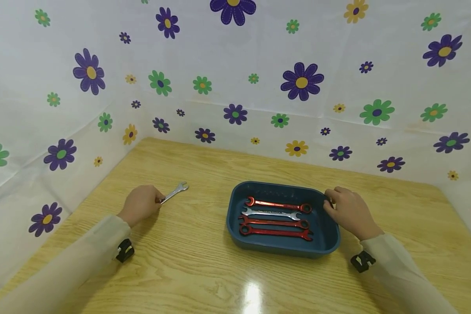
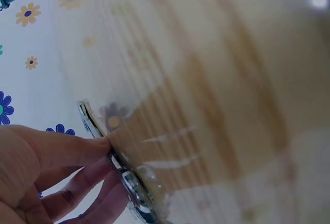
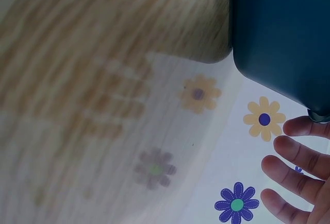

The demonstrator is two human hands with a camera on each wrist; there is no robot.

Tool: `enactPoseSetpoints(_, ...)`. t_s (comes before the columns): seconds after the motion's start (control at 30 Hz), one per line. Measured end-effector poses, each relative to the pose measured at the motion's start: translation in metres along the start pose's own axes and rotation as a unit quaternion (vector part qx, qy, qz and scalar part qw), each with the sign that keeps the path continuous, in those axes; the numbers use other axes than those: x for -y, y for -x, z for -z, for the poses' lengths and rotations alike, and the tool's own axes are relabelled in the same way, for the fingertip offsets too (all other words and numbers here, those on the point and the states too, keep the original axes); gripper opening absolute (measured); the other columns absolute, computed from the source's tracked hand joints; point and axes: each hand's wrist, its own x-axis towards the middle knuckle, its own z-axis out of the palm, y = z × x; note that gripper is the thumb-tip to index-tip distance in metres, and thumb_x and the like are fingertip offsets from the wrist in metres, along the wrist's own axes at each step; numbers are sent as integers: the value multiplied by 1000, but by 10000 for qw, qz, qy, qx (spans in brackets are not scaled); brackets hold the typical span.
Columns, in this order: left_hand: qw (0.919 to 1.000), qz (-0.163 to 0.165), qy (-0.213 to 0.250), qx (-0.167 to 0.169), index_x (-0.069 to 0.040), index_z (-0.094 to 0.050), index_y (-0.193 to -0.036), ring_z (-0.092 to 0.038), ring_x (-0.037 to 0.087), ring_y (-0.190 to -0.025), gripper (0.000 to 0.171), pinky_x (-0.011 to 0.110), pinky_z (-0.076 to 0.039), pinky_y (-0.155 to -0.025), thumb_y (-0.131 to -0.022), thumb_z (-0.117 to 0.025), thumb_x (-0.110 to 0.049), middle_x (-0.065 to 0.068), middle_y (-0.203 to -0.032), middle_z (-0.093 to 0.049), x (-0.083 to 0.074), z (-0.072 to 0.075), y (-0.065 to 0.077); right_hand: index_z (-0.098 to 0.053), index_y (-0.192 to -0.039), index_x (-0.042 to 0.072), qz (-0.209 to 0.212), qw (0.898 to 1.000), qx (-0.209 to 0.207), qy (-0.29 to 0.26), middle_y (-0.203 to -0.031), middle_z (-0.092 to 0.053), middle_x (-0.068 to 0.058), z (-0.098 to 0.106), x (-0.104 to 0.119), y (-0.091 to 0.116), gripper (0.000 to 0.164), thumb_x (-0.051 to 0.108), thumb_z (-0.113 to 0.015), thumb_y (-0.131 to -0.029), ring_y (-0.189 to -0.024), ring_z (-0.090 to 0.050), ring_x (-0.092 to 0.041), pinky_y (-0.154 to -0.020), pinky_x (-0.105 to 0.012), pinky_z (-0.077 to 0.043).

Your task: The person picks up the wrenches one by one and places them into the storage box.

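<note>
My left hand (image 1: 141, 204) pinches one end of a silver open-end wrench (image 1: 176, 191) at the left of the table. In the left wrist view the thumb presses on the wrench (image 2: 135, 189) and the other fingers lie behind it. On the right, my right hand (image 1: 350, 212) grips the right rim of a dark blue plastic bin (image 1: 284, 251), with the thumb over the inside. The right wrist view shows the fingertips at the rim of the bin (image 3: 283, 33), the lower fingers spread apart. Inside the bin lie three red wrenches (image 1: 276, 233) and one silver wrench (image 1: 272, 213), roughly parallel.
The light wood-grain table (image 1: 188, 261) carries the bin right of centre. A white sheet with printed flowers (image 1: 219, 52) rises behind the table and along its left side. Dark bands (image 1: 125, 250) are worn on both sleeved wrists.
</note>
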Motion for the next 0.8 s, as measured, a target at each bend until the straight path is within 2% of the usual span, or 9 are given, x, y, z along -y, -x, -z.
enactPoseSetpoints(0.1, 9996, 82, 248, 46, 1, -74, -92, -56, 15, -60, 16, 29, -46, -55, -79, -65, -2, 11, -79, -71, 2, 0, -1, -56, -74, 9, 21, 10000, -1, 4, -64, -48, -2, 0, 0, 0, 10, 13, -58, -83, -54, -38, -13, -49, -26, -30)
enactPoseSetpoints(0.23, 9958, 349, 830, 149, 2, -72, -94, -50, 11, -48, 18, 25, -42, -47, -78, -63, -1, 11, -78, -68, 8, -1, -2, -56, -74, 10, 27, 10000, 6, -10, -64, -48, -2, 0, 0, 1, 10, 13, -58, -83, -54, -38, -13, -49, -26, -30)
enactPoseSetpoints(0.37, 9922, 500, 1129, 170, 1, -71, -95, -48, 11, -46, 21, 26, -40, -45, -76, -65, -3, 8, -77, -66, 13, -3, -3, -57, -75, 9, -1, 10000, 0, -36, -65, -49, -3, 0, -1, 1, 9, 13, -58, -83, -54, -39, -13, -49, -26, -31)
enactPoseSetpoints(0.6, 9856, 638, 1511, 402, -3, -67, -97, -49, 11, -46, 23, 28, -42, -43, -75, -67, -7, 5, -78, -64, 20, -4, -4, -57, -75, 9, -47, 10000, 41, -73, -65, -49, -3, 0, -1, 1, 9, 12, -58, -83, -54, -39, -13, -50, -26, -31)
enactPoseSetpoints(0.8, 9842, 610, 1556, 586, -6, -63, -96, -48, 11, -44, 22, 26, -40, -41, -75, -67, -10, 3, -76, -60, 20, -7, -7, -57, -75, 9, -67, 9999, 51, -141, -65, -49, -3, 1, 0, 1, 9, 12, -58, -83, -54, -39, -13, -50, -26, -30)
